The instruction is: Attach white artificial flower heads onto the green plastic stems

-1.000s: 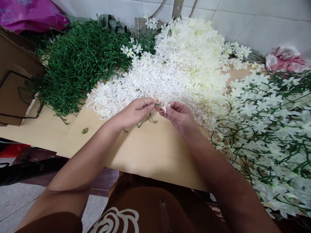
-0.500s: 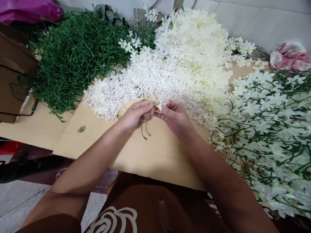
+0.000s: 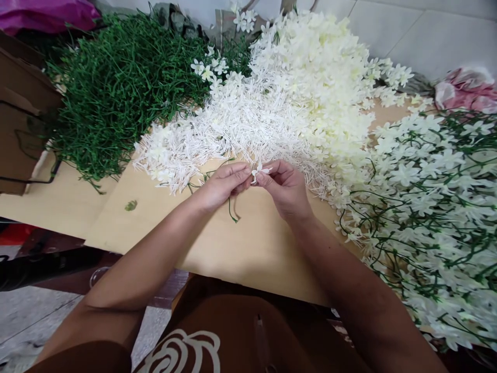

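White flower [image 3: 259, 171] held at the fingertips of the right hand [image 3: 287, 189], petals spread, thumb and fingers closed in a small pinch. Green stem [image 3: 233, 211] gripped in the left hand [image 3: 225, 184], likewise closed, with one branch hanging below the fingers toward the bench [image 3: 248, 248]. Compared with half a second ago: flower turned, petals more clearly splayed, and set right against the left fingertips; green tip formerly showing between the two hands now out of sight. Judged from this: flower and stem probably meeting at the fingertips, with the contact point hidden and any join impossible to confirm. Beyond both hands: heap of white flowers [image 3: 310, 88]. Beyond and to the left of the left hand: heap of green stems [image 3: 132, 93]. To the right of the right hand: stemmed flowers [image 3: 438, 207]. Left of the left hand: small green piece [image 3: 131, 205].
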`<state>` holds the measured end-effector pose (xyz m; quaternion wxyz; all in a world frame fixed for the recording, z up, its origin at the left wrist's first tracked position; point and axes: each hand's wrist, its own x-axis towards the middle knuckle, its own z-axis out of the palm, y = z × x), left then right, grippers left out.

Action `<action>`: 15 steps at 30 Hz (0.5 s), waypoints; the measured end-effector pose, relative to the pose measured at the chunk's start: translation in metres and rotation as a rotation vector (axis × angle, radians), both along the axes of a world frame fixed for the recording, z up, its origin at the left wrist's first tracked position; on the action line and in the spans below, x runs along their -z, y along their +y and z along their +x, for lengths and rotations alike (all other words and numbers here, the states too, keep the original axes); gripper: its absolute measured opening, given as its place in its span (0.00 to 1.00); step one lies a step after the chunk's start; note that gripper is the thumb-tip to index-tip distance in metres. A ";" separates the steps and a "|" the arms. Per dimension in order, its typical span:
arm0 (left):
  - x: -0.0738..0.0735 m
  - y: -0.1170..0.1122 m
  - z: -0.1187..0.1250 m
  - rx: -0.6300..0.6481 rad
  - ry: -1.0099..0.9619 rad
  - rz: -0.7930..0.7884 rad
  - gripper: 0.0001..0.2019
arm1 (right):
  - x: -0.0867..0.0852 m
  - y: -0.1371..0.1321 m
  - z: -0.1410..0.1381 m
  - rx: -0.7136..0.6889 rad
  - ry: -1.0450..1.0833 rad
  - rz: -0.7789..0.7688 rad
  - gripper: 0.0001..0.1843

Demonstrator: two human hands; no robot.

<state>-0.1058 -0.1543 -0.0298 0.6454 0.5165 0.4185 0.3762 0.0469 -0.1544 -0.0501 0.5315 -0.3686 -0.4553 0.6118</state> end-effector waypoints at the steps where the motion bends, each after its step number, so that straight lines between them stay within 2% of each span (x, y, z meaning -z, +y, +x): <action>1: 0.000 0.000 0.000 0.012 0.004 0.006 0.25 | -0.001 0.000 0.000 -0.002 -0.017 0.008 0.21; 11: 0.011 0.001 0.000 0.096 -0.024 -0.008 0.26 | 0.003 -0.003 0.004 -0.029 -0.062 0.008 0.20; 15: 0.010 0.001 -0.001 0.130 -0.016 0.029 0.25 | 0.007 0.002 0.010 -0.111 -0.024 -0.050 0.20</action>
